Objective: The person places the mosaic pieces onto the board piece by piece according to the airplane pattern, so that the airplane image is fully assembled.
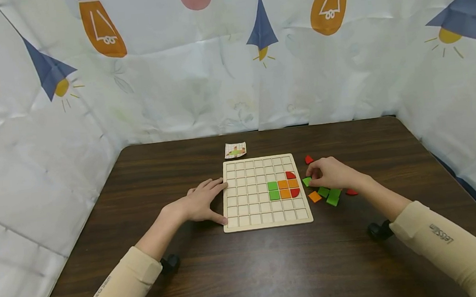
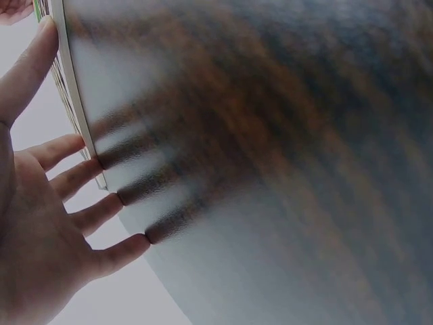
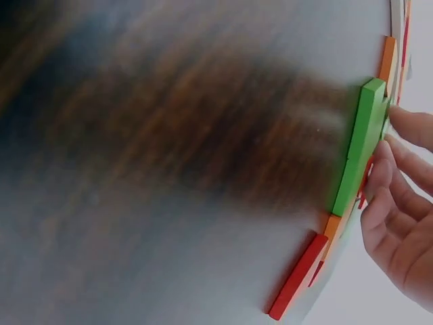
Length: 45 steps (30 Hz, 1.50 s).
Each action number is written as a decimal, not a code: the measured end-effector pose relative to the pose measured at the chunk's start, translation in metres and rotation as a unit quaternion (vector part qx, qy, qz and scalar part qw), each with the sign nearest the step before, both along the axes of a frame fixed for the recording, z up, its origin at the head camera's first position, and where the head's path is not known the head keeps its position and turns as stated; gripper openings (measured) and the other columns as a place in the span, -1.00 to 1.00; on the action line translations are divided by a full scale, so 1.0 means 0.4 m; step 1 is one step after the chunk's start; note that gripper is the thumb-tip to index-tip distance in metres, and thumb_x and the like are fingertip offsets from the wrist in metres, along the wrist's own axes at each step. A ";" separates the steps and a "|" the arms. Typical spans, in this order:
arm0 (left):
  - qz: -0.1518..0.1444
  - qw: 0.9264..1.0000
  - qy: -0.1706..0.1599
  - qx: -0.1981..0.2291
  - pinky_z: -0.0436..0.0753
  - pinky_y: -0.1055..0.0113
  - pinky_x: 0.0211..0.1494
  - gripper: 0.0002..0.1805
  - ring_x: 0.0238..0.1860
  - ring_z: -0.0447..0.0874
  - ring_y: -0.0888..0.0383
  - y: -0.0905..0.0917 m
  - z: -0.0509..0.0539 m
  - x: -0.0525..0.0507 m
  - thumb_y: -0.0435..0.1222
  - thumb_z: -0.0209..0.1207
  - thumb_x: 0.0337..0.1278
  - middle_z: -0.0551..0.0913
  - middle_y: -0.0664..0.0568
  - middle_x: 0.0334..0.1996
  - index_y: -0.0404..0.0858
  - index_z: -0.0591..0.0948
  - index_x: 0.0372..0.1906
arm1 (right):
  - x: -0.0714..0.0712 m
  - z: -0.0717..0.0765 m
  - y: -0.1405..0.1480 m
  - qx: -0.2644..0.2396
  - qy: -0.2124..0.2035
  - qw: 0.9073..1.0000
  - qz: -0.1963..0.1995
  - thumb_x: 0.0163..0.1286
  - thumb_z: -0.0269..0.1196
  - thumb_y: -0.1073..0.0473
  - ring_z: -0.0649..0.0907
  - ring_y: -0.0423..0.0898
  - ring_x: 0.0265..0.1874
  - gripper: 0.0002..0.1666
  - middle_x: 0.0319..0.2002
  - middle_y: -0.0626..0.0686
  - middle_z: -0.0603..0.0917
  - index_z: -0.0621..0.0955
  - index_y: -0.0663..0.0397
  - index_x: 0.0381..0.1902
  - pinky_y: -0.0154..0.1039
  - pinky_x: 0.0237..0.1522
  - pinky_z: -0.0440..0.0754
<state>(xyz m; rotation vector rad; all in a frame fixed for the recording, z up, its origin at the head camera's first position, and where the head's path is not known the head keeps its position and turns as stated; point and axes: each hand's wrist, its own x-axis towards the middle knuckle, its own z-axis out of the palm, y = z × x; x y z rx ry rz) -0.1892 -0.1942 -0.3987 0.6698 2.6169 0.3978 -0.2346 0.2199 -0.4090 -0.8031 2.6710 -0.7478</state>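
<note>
From the head view I see a pale wooden grid board [image 1: 247,209]. At its three o'clock the right hand [image 1: 329,173] pinches a small green flat tile [image 1: 306,181] near loose green square tiles [image 1: 334,197]; a low sweep could scatter those. At nine o'clock lies the left hand [image 1: 198,201].

In the left wrist view, its fingers [image 2: 76,177] are spread wide, some against the board's edge; a push might slide it and unseat the orange square tiles [image 1: 285,194].

In the right wrist view, thumb and fingertips sit narrow; a shallow pinch might slip.
</note>
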 end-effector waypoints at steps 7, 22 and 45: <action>0.000 1.000 0.002 0.001 0.07 -0.46 0.40 0.18 0.60 -0.14 -0.25 -0.001 0.000 0.001 0.21 0.47 0.01 0.03 -0.14 0.63 -0.18 0.17 0.64 | 0.004 0.007 -0.001 0.000 -0.004 1.000 0.006 0.31 0.41 0.36 0.59 -0.14 -0.41 -0.78 -0.37 -0.06 0.66 0.71 0.27 -0.09 -0.20 -0.32 0.61; 0.002 1.000 0.000 0.004 0.05 -0.46 0.40 0.18 0.61 -0.15 -0.26 -0.003 -0.007 -0.001 0.21 0.46 0.02 0.02 -0.13 0.63 -0.17 0.16 0.64 | 0.000 0.006 -0.011 0.011 0.020 1.000 -0.007 0.33 0.38 0.33 0.61 -0.14 -0.40 -0.77 -0.39 -0.07 0.67 0.68 0.29 -0.07 -0.16 -0.28 0.63; -0.002 1.000 0.002 0.005 0.04 -0.45 0.41 0.19 0.60 -0.14 -0.28 -0.003 -0.004 -0.001 0.22 0.46 0.01 0.02 -0.15 0.63 -0.18 0.15 0.64 | 0.000 0.018 -0.086 -0.025 0.037 0.999 0.007 0.32 0.36 0.36 0.68 -0.11 -0.33 -0.74 -0.33 -0.01 0.73 0.70 0.29 -0.03 -0.16 -0.27 0.68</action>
